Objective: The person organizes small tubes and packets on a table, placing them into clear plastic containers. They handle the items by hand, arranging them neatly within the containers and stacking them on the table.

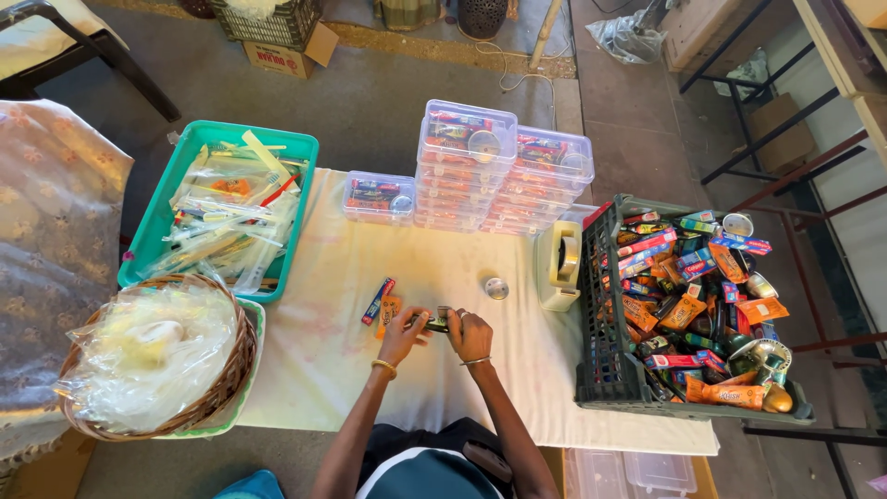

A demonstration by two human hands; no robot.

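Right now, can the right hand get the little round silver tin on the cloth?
Probably yes: the round silver tin lies alone just beyond the right hand, though both hands hold a small dark item.

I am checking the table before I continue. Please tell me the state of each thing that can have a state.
Left hand: closed on a small dark item.
Right hand: closed on the same item.
Clear plastic boxes: lids shut, stacked.
Single clear box: shut, filled.
Dark crate: open, full of packets.
Green tray: open, filled.
Basket: filled with clear bags.
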